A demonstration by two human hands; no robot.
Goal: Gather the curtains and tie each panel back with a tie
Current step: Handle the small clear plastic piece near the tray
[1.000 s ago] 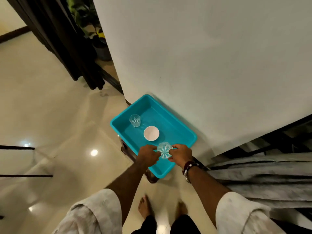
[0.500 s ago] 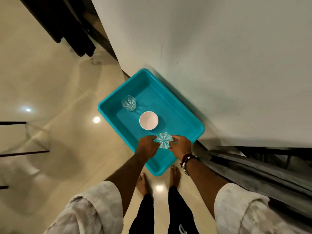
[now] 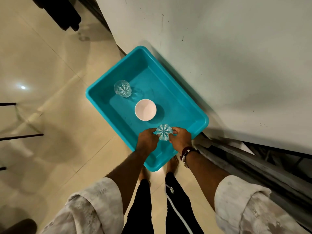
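Both hands meet over the near end of a turquoise tray (image 3: 101, 105); the left hand (image 3: 147, 139) has its fingers curled against the left side of a cut-glass tumbler (image 3: 164, 132), and the right hand (image 3: 181, 139) has its fingers curled against the right side, so the glass is pinched between the two; from above, its star-cut base shows through the mouth; whether it rests on the tray floor or is lifted clear I cannot tell. The right wrist wears a dark bead bracelet (image 3: 185, 152) and a metal watch band; both forearms are bare up to rolled pale sleeves (image 3: 94, 206).

Beyond the held glass, near the middle of the tray, stands a small white bowl (image 3: 145, 109), upright and apart from the glass; further still, toward the far left corner, stands a second cut-glass tumbler (image 3: 122, 88), also upright and apart from the bowl. The tray lies at an angle, its long right side close along a white wall (image 3: 236, 65); what carries it is hidden beneath it.

Below the tray are two bare feet and black trouser legs on a glossy cream tiled floor (image 3: 50, 65); a white cord (image 3: 173, 205) hangs down by the right leg.

To the right, along the foot of the wall, grey curtain fabric (image 3: 253, 166) lies in long folds, well apart from both hands; a dark curtain (image 3: 62, 12) hangs at the upper left.
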